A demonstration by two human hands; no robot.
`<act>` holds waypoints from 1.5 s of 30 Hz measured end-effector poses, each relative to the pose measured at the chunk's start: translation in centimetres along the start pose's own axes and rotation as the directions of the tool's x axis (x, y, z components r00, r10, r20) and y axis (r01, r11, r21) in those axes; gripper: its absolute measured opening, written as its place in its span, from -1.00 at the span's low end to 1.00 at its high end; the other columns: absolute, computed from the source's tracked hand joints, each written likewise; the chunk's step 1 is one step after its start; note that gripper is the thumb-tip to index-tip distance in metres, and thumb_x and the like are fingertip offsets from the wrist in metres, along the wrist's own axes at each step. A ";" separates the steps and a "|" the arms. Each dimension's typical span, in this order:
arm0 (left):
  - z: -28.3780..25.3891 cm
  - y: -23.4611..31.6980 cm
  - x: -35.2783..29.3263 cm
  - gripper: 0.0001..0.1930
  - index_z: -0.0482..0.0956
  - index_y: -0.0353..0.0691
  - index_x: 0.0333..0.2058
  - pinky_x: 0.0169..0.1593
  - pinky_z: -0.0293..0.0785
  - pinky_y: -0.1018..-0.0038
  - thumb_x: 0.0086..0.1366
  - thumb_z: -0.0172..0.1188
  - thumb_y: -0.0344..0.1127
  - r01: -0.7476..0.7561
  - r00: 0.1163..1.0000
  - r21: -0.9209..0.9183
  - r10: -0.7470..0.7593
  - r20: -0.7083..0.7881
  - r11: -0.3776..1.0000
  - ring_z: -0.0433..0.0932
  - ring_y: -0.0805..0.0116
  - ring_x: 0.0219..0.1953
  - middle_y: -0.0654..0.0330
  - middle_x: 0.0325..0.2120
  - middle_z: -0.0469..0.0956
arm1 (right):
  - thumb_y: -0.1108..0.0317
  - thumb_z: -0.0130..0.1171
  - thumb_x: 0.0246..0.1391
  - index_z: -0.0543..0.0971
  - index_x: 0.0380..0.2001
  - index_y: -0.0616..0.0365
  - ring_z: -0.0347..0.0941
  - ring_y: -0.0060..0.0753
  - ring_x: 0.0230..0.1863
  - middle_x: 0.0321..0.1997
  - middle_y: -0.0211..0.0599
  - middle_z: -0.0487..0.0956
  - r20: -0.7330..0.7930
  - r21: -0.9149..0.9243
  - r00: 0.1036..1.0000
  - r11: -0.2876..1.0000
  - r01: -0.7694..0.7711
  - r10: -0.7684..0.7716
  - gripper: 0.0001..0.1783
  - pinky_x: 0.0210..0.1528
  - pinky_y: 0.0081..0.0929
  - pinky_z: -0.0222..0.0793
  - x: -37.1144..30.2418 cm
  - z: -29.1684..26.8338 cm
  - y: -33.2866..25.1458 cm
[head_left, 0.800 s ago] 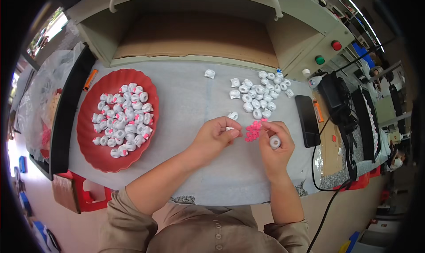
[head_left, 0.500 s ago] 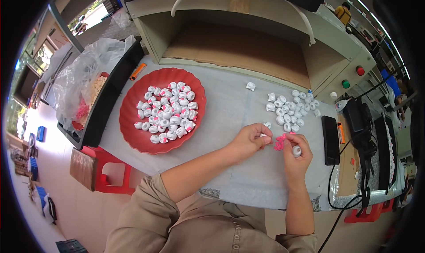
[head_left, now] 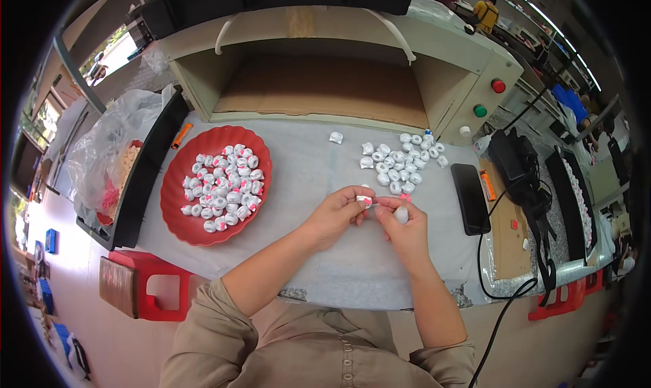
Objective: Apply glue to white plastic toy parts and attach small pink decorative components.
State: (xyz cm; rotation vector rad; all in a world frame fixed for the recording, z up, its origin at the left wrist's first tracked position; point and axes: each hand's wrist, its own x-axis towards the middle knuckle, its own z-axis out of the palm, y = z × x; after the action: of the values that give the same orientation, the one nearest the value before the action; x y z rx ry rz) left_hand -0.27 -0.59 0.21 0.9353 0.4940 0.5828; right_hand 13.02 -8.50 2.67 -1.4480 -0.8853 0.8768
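My left hand (head_left: 333, 220) pinches a small white figure piece (head_left: 363, 199) that has a pink spot on it. My right hand (head_left: 408, 237) is closed around a small white bottle (head_left: 401, 215), and its fingertips meet the piece in the left hand. Some pink bits (head_left: 405, 197) show just beyond the right fingers; whether these are held I cannot tell. To the left, a red scalloped bowl (head_left: 182, 222) holds many white pieces with pink spots. Beyond my hands lies a loose group of plain white pieces (head_left: 399, 161), with one piece (head_left: 336, 138) apart.
A black phone (head_left: 470, 198) and a black cable (head_left: 483, 252) lie at the right. Behind stands a pale open-fronted cabinet (head_left: 319, 117) with red and green buttons. A black tray (head_left: 152, 167) with a plastic bag (head_left: 112, 137) is at the far left, near a red stool (head_left: 159, 279).
My right hand has come against the left, and its fingertips touch the held piece. A pink spot now shows on that piece. The whole view has shifted as my head turned.
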 end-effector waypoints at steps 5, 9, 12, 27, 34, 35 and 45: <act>0.3 -0.5 0.2 -0.77 0.31 -0.27 -0.15 -0.33 0.24 0.62 0.20 -0.11 -0.42 -0.001 0.997 0.046 -0.003 0.073 0.999 0.27 0.55 -0.45 0.28 -0.39 0.39 | 0.50 0.12 -0.12 0.51 -0.42 0.33 0.37 -0.69 -0.50 -0.53 -0.36 0.50 0.064 0.047 0.998 0.999 -0.015 0.012 -0.85 -0.47 -0.73 0.28 0.1 0.1 -0.1; 0.4 -0.2 0.0 -0.79 0.34 -0.28 -0.18 -0.35 0.24 0.65 0.19 -0.10 -0.43 -0.015 0.998 0.110 0.009 0.058 0.994 0.27 0.58 -0.46 0.29 -0.42 0.40 | 0.51 0.11 -0.12 0.51 -0.46 0.33 0.38 -0.67 -0.49 -0.53 -0.35 0.50 0.076 0.037 0.997 0.999 -0.020 0.017 -0.89 -0.45 -0.72 0.29 0.3 0.0 0.1; -0.1 -0.3 0.0 -0.80 0.36 -0.28 -0.21 -0.36 0.24 0.67 0.18 -0.09 -0.43 -0.039 0.998 0.109 0.034 0.055 0.993 0.28 0.60 -0.45 0.29 -0.43 0.40 | 0.50 0.11 -0.12 0.51 -0.48 0.31 0.35 -0.71 -0.57 -0.57 -0.38 0.49 0.058 0.026 0.998 0.999 0.021 -0.023 -0.90 -0.54 -0.74 0.25 0.6 0.5 0.8; -0.9 8.2 -4.3 -0.75 0.38 -0.33 -0.24 -0.35 0.36 0.38 0.06 0.03 -0.45 -0.149 0.770 0.949 0.635 -0.066 0.279 0.45 0.11 -0.44 -0.05 -0.42 0.45 | 0.42 0.13 -0.12 0.38 -0.41 0.19 0.25 -0.71 -0.65 -0.59 -0.44 0.40 -0.147 0.182 0.989 0.983 0.031 -0.004 -0.82 -0.69 -0.73 0.12 0.1 -0.1 -0.6; -5.3 9.9 -8.0 -0.82 0.49 -0.33 -0.41 -0.17 0.31 0.34 -0.06 0.14 -0.44 0.272 0.690 0.941 0.722 -0.046 -0.200 0.39 0.07 -0.26 0.04 -0.39 0.48 | 0.42 -0.02 -0.04 0.22 -0.25 0.24 0.29 -0.62 -0.46 -0.37 -0.33 0.36 -0.024 0.442 1.000 0.897 0.026 -0.017 -0.72 -0.52 -0.67 0.23 1.0 -1.2 0.0; -4.1 9.2 -6.8 -0.83 0.50 -0.33 -0.40 -0.19 0.32 0.33 -0.04 0.13 -0.42 0.196 0.680 0.955 0.732 0.029 -0.221 0.40 0.06 -0.28 0.03 -0.37 0.47 | 0.39 0.02 -0.02 0.25 -0.25 0.23 0.31 -0.62 -0.50 -0.38 -0.33 0.39 -0.001 0.452 0.999 0.891 0.039 -0.044 -0.72 -0.56 -0.67 0.22 0.7 -1.1 -0.7; 0.5 1.3 2.7 -0.78 0.42 -0.34 -0.32 -0.34 0.38 0.41 0.04 0.11 -0.36 -0.062 0.902 0.993 0.431 0.015 0.096 0.44 0.12 -0.43 0.00 -0.45 0.44 | 0.39 0.14 -0.07 0.37 -0.31 0.19 0.22 -0.68 -0.64 -0.55 -0.48 0.36 -0.083 0.608 0.993 0.794 -0.013 0.080 -0.76 -0.63 -0.77 0.13 1.0 -1.7 -1.0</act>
State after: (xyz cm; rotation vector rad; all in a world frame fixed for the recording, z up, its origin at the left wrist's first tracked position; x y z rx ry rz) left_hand 1.75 1.50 1.19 2.3508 1.0684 0.6865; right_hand 14.96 -8.34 3.71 -0.9363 -0.4205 0.9978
